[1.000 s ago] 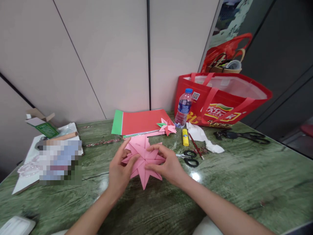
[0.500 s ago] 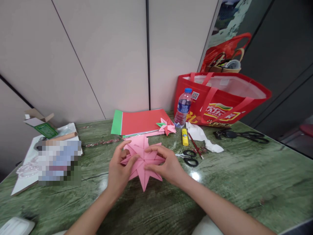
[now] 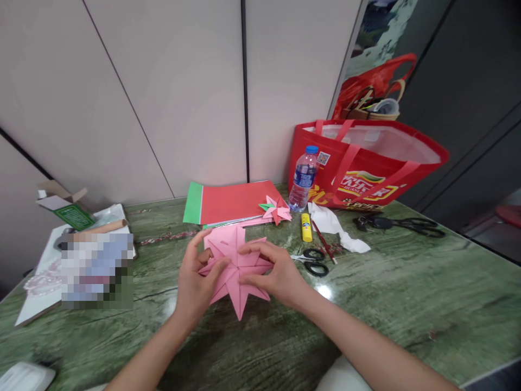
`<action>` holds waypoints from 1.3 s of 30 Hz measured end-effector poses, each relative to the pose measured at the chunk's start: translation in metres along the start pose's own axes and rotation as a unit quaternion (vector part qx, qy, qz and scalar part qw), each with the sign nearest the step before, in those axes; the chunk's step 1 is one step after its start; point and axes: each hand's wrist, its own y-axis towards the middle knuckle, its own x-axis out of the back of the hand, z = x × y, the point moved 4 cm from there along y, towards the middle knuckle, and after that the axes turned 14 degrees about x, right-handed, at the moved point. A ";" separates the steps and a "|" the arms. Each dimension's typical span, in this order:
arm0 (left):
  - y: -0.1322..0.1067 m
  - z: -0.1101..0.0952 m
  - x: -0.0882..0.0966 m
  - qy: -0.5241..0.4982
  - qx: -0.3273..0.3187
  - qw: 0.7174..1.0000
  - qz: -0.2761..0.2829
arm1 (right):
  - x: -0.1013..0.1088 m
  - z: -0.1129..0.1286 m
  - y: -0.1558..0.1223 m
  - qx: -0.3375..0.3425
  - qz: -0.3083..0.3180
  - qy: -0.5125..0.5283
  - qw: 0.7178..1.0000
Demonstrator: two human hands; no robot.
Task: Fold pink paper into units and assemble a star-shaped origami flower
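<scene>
A pink folded paper star [image 3: 240, 288] with several points is held up between both hands over the green table. My left hand [image 3: 196, 274] grips its left side, thumb on the front face near the centre. On the right side, my right hand [image 3: 279, 271] pinches the star between thumb and fingers. The star's upper left part is still a broad square-edged flap with creases. Behind it lie red and green paper sheets [image 3: 240, 203], with a smaller red, pink and green paper star [image 3: 277, 210] resting on their right end.
To the right are black-handled scissors [image 3: 315, 263], a yellow glue stick [image 3: 306, 228], a dark red pencil [image 3: 324, 243], crumpled tissue [image 3: 342, 228], a water bottle [image 3: 303, 182] and a red bag [image 3: 358, 168]. At left stand a green box [image 3: 73, 212] and a white board [image 3: 35, 298].
The fingers of my left hand have shifted slightly on the star's upper left, and its top flap shows a little more. My right hand keeps its grip. The whole view has moved slightly.
</scene>
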 end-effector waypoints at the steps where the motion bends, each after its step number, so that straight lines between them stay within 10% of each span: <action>1: 0.000 -0.001 0.000 0.001 0.000 1.000 0.002 | 0.000 0.000 0.000 -0.001 0.002 0.001 1.000; 21: 0.007 0.010 0.000 -0.072 0.117 0.990 0.021 | 0.002 -0.006 -0.002 -0.057 -0.060 -0.009 0.996; 30: 0.002 0.005 -0.014 -0.136 0.105 0.975 0.138 | 0.004 -0.019 -0.003 -0.135 -0.124 0.076 0.980; 39: 0.005 0.010 -0.009 -0.080 0.077 0.989 0.099 | 0.001 -0.009 -0.002 -0.089 -0.003 0.007 0.996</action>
